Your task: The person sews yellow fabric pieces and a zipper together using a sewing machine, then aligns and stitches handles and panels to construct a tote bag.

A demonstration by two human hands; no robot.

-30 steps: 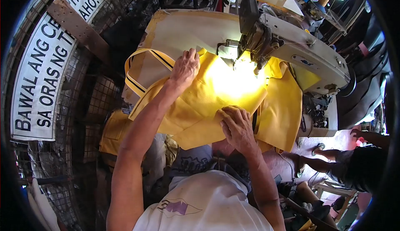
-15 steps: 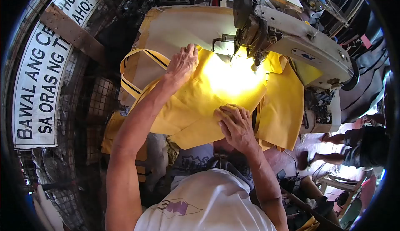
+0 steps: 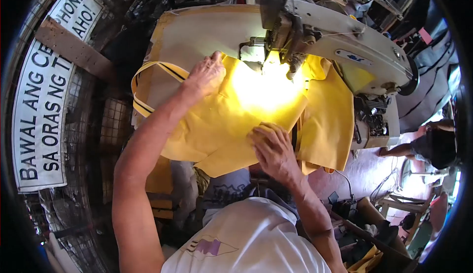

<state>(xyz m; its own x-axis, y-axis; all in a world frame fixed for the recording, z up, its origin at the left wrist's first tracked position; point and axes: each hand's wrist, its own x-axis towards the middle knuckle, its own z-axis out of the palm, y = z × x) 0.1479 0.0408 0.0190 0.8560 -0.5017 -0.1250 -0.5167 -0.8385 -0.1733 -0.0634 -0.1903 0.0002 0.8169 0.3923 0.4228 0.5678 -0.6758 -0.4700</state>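
A large piece of yellow fabric (image 3: 207, 120), perhaps bag material, lies under the head of a sewing machine (image 3: 340, 36). A striped strap (image 3: 143, 106) loops out of its left side. My left hand (image 3: 204, 76) is closed on the fabric's far left edge, left of the needle area. Nearer to me, my right hand (image 3: 273, 150) has bent fingers gathered on the fabric near its front edge. A bright lamp glare washes out the cloth beside the presser foot, so the stitching point is hidden. More yellow fabric (image 3: 327, 125) hangs to the right.
Pale worktop (image 3: 207, 29) with taped edges extends behind and left of the fabric. A wire mesh wall carries a lettered sign (image 3: 42, 120) at left. Someone in dark clothing (image 3: 438, 147) is at far right. Boxes and clutter (image 3: 374, 224) lie on the floor at lower right.
The view has shifted slightly, so machine and fabric appear farther left. Both hands keep nearly the same places on the cloth. The person at right shows a different leg position.
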